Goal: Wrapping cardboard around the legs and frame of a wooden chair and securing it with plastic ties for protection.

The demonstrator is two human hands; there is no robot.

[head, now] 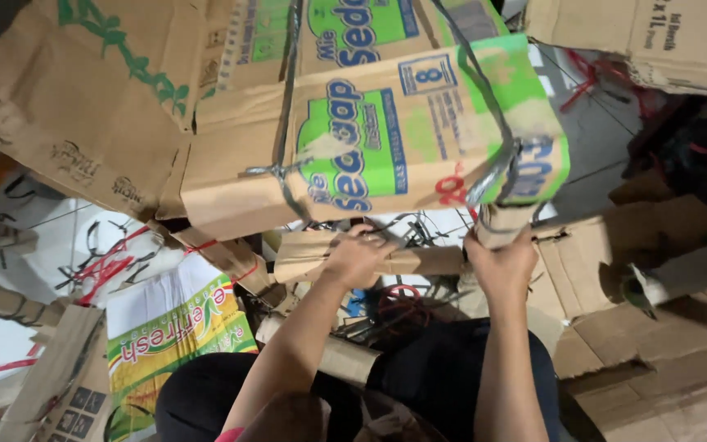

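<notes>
Amid flattened boxes on the floor point(51, 245), the left hand point(359, 258) and right hand point(502, 263) each grip the underside of a strapped cardboard bundle point(370, 147) held overhead.

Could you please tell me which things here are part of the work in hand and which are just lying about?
In hand:
left hand
right hand
bundle of flattened brown and green cardboard boxes
grey strap round the bundle

Lying about:
green and yellow printed sack
red string
loose brown cardboard sheets

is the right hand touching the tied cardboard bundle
Touching. The head view shows the right hand gripping the lower corner of the strapped cardboard bundle, its fingers wrapped against the cardboard edge.
</notes>
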